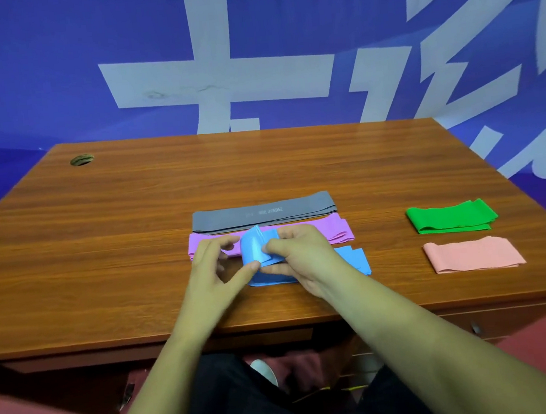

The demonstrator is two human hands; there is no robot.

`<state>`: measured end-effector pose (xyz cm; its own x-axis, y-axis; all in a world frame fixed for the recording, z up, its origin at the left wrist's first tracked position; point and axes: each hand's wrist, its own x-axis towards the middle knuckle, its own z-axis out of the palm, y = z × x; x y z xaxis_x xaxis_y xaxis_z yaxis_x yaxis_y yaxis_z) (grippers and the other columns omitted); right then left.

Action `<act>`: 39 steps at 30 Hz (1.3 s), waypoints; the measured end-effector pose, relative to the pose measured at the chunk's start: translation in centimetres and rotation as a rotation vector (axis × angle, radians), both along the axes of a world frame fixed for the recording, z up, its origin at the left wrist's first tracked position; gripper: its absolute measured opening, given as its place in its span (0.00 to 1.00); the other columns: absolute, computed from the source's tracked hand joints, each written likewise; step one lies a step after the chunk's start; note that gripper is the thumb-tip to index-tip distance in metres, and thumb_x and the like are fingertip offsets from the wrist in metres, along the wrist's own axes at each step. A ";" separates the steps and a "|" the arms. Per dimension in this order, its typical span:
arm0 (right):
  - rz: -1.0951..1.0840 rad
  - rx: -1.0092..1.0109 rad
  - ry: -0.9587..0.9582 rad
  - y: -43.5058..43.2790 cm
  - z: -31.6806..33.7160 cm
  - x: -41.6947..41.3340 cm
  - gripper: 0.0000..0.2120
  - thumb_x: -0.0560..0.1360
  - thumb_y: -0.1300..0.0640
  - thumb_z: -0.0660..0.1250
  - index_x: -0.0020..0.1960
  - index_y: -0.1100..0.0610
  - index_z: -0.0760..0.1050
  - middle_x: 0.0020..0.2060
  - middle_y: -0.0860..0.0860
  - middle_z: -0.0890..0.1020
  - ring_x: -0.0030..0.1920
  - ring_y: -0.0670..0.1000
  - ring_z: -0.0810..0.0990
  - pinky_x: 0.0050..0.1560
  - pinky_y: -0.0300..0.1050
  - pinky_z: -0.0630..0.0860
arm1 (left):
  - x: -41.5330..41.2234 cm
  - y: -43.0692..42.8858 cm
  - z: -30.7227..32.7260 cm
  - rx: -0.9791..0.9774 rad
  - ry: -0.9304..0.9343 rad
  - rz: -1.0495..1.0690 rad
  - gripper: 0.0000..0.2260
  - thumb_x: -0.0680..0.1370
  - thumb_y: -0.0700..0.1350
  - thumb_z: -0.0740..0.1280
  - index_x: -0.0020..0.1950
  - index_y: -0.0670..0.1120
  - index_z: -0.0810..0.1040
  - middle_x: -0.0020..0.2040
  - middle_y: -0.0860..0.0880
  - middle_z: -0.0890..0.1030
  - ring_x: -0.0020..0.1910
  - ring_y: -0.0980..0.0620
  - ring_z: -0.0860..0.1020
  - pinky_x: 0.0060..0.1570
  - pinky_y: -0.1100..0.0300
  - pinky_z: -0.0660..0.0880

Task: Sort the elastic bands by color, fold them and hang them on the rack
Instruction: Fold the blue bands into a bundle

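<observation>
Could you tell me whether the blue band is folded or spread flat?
Partly folded: left hand and right hand pinch the blue band curled over itself; its right end lies flat.

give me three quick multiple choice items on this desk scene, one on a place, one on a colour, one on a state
1. The green band lies: A) at far left B) at right, behind the pink band C) in a hand
2. The left hand and right hand pinch a band coloured: A) purple B) gray C) blue
3. The pink band is: A) folded flat on the desk B) hanging C) held
Answers: B, it sits beyond pink at right; C, the blue band curls between them; A, it rests folded, untouched.
</observation>
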<state>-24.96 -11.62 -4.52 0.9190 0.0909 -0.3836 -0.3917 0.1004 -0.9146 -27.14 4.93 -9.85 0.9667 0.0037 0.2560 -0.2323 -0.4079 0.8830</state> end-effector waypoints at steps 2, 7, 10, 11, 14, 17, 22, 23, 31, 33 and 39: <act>0.039 0.001 -0.012 -0.2 0.6 0.2 0.09 0.74 0.70 0.65 0.53 0.69 0.79 0.48 0.62 0.84 0.46 0.57 0.85 0.50 0.54 0.83 | 0.4 0.2 -0.2 0.025 0.003 -0.073 0.30 0.66 0.62 0.73 0.66 0.56 0.71 0.63 0.56 0.75 0.62 0.57 0.74 0.62 0.62 0.70; 0.060 0.091 0.022 -0.8 2.1 0.2 0.10 0.74 0.70 0.66 0.55 0.68 0.77 0.50 0.65 0.83 0.46 0.57 0.85 0.43 0.48 0.83 | 0.9 -0.7 -0.5 -0.111 0.130 -0.307 0.35 0.66 0.52 0.78 0.70 0.57 0.67 0.64 0.56 0.77 0.65 0.53 0.76 0.67 0.47 0.71; 0.039 0.113 -0.001 -1.3 2.7 0.2 0.12 0.75 0.71 0.65 0.57 0.65 0.77 0.52 0.65 0.81 0.45 0.59 0.84 0.43 0.51 0.84 | 0.9 -1.4 -0.8 -0.191 0.127 -0.267 0.29 0.69 0.49 0.75 0.67 0.55 0.69 0.60 0.52 0.80 0.60 0.50 0.79 0.65 0.45 0.73; 0.026 0.099 -0.018 -1.6 2.8 0.2 0.14 0.74 0.72 0.65 0.58 0.62 0.77 0.53 0.64 0.79 0.44 0.59 0.84 0.43 0.52 0.84 | 0.9 -1.6 -1.0 -0.222 0.134 -0.262 0.28 0.69 0.49 0.74 0.66 0.54 0.68 0.59 0.51 0.81 0.59 0.48 0.79 0.64 0.45 0.73; 0.023 -0.009 -0.079 -2.9 3.1 0.4 0.19 0.74 0.72 0.65 0.60 0.53 0.78 0.53 0.62 0.78 0.46 0.58 0.84 0.44 0.54 0.84 | 0.9 -1.8 -1.6 -0.200 0.133 -0.239 0.25 0.68 0.51 0.71 0.62 0.55 0.68 0.54 0.57 0.80 0.49 0.54 0.77 0.56 0.53 0.73; 0.072 -0.141 -0.120 -4.4 3.0 0.4 0.21 0.75 0.71 0.63 0.60 0.50 0.79 0.48 0.63 0.81 0.46 0.57 0.85 0.46 0.54 0.84 | 0.6 -1.8 -1.6 -0.079 0.076 -0.225 0.22 0.68 0.52 0.68 0.61 0.57 0.69 0.54 0.62 0.77 0.49 0.59 0.74 0.53 0.61 0.70; 0.092 -0.204 -0.145 -5.4 2.3 -0.2 0.20 0.76 0.73 0.60 0.58 0.55 0.81 0.33 0.51 0.76 0.34 0.47 0.80 0.47 0.53 0.84 | 0.7 -1.8 -1.9 0.187 -0.026 -0.216 0.24 0.69 0.55 0.66 0.65 0.55 0.70 0.61 0.59 0.74 0.61 0.55 0.73 0.63 0.53 0.71; 0.087 -0.212 -0.150 -5.5 2.2 -0.3 0.18 0.76 0.73 0.60 0.56 0.56 0.82 0.37 0.51 0.77 0.35 0.47 0.79 0.46 0.52 0.84 | 0.7 -2.0 -2.0 0.248 -0.035 -0.206 0.26 0.69 0.57 0.65 0.66 0.54 0.70 0.60 0.60 0.73 0.60 0.57 0.71 0.63 0.54 0.69; 0.033 -0.257 -0.139 -7.4 1.6 0.3 0.09 0.76 0.68 0.64 0.47 0.61 0.83 0.45 0.58 0.80 0.45 0.52 0.80 0.43 0.48 0.84 | 1.0 -2.3 -2.7 0.405 0.007 -0.200 0.31 0.66 0.59 0.65 0.69 0.53 0.66 0.57 0.55 0.74 0.58 0.56 0.69 0.64 0.54 0.66; 0.030 -0.335 -0.179 -8.1 0.9 0.5 0.07 0.74 0.67 0.69 0.44 0.58 0.83 0.48 0.58 0.82 0.45 0.53 0.82 0.42 0.46 0.83 | 1.0 -2.1 -2.7 0.384 0.018 -0.204 0.31 0.66 0.59 0.64 0.68 0.53 0.67 0.58 0.55 0.74 0.59 0.55 0.71 0.65 0.53 0.68; -0.008 -0.507 -0.178 -9.5 -1.5 0.8 0.15 0.71 0.68 0.72 0.50 0.50 0.76 0.34 0.57 0.75 0.32 0.53 0.73 0.32 0.46 0.74 | 0.9 -1.3 -2.8 0.375 0.012 -0.264 0.21 0.69 0.53 0.74 0.57 0.58 0.68 0.55 0.63 0.72 0.58 0.57 0.72 0.60 0.54 0.73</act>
